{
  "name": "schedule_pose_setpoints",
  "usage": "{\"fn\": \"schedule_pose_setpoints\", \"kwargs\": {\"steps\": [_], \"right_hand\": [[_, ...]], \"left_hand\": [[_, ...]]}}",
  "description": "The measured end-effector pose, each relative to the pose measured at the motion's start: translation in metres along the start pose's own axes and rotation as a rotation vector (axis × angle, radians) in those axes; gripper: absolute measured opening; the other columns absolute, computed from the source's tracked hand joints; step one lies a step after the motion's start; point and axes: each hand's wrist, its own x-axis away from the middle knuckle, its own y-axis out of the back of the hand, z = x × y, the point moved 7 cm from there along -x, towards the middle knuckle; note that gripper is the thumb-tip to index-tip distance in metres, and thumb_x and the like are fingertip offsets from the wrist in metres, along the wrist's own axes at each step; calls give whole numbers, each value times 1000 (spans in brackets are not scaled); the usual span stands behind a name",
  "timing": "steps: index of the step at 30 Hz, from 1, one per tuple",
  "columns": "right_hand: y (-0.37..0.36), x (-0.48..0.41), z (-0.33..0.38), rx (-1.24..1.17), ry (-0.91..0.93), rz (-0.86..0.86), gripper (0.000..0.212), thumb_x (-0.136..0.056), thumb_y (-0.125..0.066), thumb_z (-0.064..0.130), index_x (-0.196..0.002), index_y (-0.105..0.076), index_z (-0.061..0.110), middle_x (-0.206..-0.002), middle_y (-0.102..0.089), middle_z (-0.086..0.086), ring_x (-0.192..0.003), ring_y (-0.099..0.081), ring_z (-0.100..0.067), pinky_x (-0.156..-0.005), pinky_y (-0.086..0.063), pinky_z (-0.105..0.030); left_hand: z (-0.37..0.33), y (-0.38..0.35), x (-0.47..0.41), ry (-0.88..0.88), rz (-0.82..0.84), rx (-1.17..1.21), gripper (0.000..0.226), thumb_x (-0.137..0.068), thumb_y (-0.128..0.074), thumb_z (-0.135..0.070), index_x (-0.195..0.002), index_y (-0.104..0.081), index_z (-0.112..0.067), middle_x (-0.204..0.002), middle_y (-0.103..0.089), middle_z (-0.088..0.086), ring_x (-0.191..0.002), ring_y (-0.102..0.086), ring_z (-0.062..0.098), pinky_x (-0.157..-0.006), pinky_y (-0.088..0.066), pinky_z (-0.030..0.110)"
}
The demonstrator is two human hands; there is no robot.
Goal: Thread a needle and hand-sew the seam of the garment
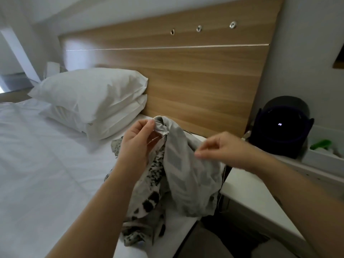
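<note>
Your left hand (137,144) pinches the garment (186,174) high.
Your right hand (219,149) sits just right of it, grip narrow; needle cannot be told.

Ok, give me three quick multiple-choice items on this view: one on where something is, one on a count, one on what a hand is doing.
1. Where is the black round device?
A) on the pillows
B) right of the bed, beside the headboard
C) on the floor

2. How many metal fittings are on the headboard?
A) one
B) three
C) five

3. What is the left hand doing?
A) gripping a bunched part of the garment
B) lying flat on the sheet
C) holding a cup

Answers: B, it stands at the headboard's right edge. B, three round fittings sit in a row near the top. A, its fingers pinch the raised fabric.
</note>
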Motion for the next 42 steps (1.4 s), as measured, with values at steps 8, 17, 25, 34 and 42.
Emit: {"fn": "schedule_pose_setpoints", "kwargs": {"steps": [8, 17, 25, 34, 42], "right_hand": [[-3, -10, 66, 60, 454, -177, 27, -87, -64, 8, -106, -69, 26, -42, -35, 14, -41, -32, -6, -46, -27, -12], [-11, -28, 74, 285, 493, -168, 8, -85, -70, 25, -88, -72, 18, -47, -44, 14, -49, -46, -1, -50, -28, -18], [-4, -32, 59, 134, 388, -177, 9, -85, -70, 24, -78, -67, 21, -43, -36, 12, -44, -35, -5, -48, -27, -17], [-7, -31, 62, 205, 392, -105, 4, -87, -68, 17, -83, -67, 17, -48, -38, 12, -45, -40, -2, -49, -31, -14], [-14, -37, 68, 272, 393, -60, 10, -85, -70, 26, -79, -68, 18, -49, -42, 13, -48, -43, 1, -49, -32, -14]], "left_hand": [[12, -10, 14, 143, 93, -17, 16, -82, -59, -26, -87, -63, -11, -77, -67, 0, -66, -62, 9, -64, -52, 22], [19, -10, 19, 218, 131, -31, 22, -84, -58, -31, -89, -70, -14, -76, -67, -2, -65, -60, 9, -55, -50, 19], [22, -8, 25, 65, 73, -248, 16, -87, -67, -24, -103, -70, -26, -99, -73, -3, -92, -70, 11, -75, -55, 22], [24, -11, 36, -5, -92, -395, 18, -81, -75, -24, -97, -67, -21, -86, -74, -10, -79, -70, 3, -64, -52, 14], [19, -16, 45, -72, -62, -441, 26, -86, -68, -15, -104, -69, -34, -100, -74, 2, -91, -71, 15, -84, -57, 34]]}}
